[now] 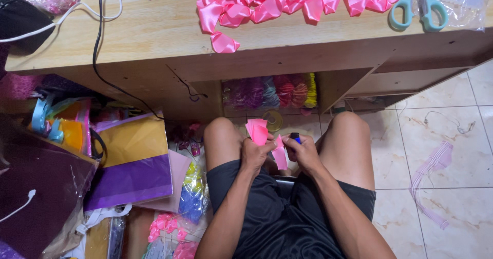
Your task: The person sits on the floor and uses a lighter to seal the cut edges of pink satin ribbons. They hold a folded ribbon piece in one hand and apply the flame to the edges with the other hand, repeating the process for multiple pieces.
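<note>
Below the desk [154, 38], between the knees, the left hand [255, 154] gripped folded pink ribbon [258, 131]; the right hand [304, 151] closed around a dark lighter [295, 136]. Scissors [418, 10] lay on that desk's right end.

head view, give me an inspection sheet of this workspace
surface: wooden table, edge above the knees
job's things: folded pink ribbon piece in left hand; small dark blue-tipped object, probably a lighter, in right hand
clutter: pile of pink ribbon petals, teal scissors, purple and yellow paper bag
grippers: both sets of fingers closed around their items
cables: black cable and white cord across the table
surroundings: tiled floor, pink ribbon scrap, thread spools on the shelf
</note>
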